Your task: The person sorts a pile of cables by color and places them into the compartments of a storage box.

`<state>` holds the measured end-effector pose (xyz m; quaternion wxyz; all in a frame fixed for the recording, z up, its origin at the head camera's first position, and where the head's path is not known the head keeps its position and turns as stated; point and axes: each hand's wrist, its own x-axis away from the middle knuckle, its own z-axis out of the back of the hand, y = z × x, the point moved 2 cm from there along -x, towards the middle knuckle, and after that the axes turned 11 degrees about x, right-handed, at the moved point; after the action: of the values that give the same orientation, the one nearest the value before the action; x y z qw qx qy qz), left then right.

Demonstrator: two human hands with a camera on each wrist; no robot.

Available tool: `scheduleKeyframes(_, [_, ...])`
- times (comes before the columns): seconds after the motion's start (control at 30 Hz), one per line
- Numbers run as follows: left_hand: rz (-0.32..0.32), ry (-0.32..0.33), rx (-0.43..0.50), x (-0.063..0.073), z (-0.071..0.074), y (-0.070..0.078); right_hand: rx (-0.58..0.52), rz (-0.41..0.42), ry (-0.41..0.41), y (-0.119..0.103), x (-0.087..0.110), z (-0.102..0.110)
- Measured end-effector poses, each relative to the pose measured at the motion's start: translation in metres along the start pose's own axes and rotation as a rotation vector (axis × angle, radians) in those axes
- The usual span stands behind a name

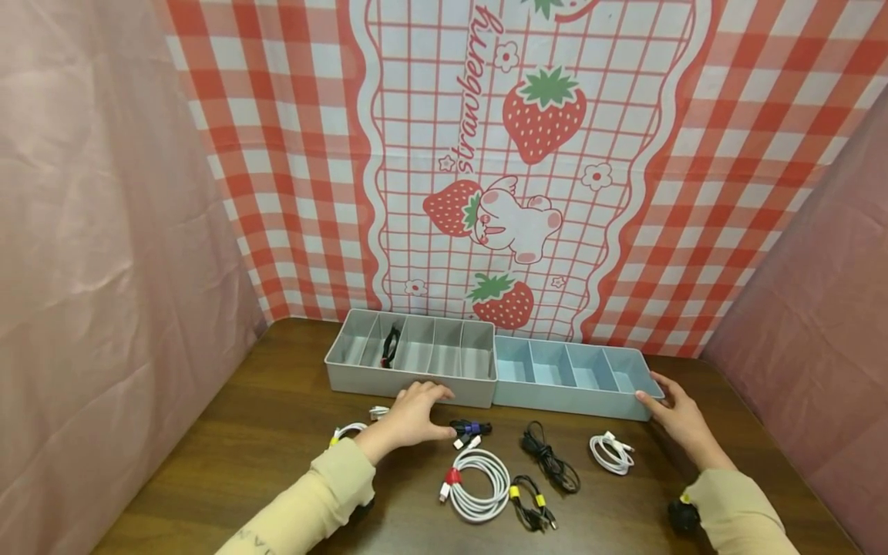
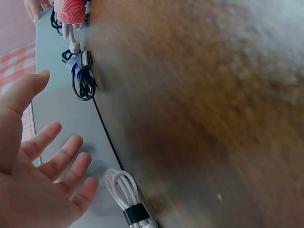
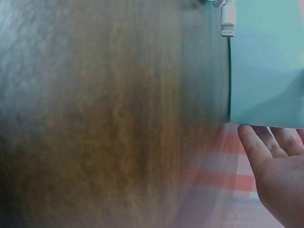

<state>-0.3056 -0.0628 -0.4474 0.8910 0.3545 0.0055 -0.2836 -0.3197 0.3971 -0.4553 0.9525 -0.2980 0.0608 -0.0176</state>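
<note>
A grey divided box stands at the back of the table, end to end with a light blue divided box. My left hand hovers before the grey box's front wall with fingers spread and nothing held; the left wrist view shows the hand with its fingers apart. At the blue box's right end, my right hand touches the corner with extended fingertips. The right wrist view shows that hand against the box's end wall. A black cable bundle lies in one grey compartment.
Before the boxes lie a black cable with a purple tie, a white coil with a red tie, a black cable with yellow ties, a long black cable and a white cable. Two white cables lie near my left hand.
</note>
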Motion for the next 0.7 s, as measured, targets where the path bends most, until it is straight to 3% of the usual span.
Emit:
scheduleKeyframes(0.47, [0.0,-0.041,-0.037,-0.009,-0.007,-0.005,-0.001,-0.013,-0.022,-0.002,0.0,0.001])
scheduleKeyframes(0.7, [-0.032,-0.047,-0.077,-0.011,-0.01,-0.005,0.001,-0.001,-0.012,0.0,-0.001,0.001])
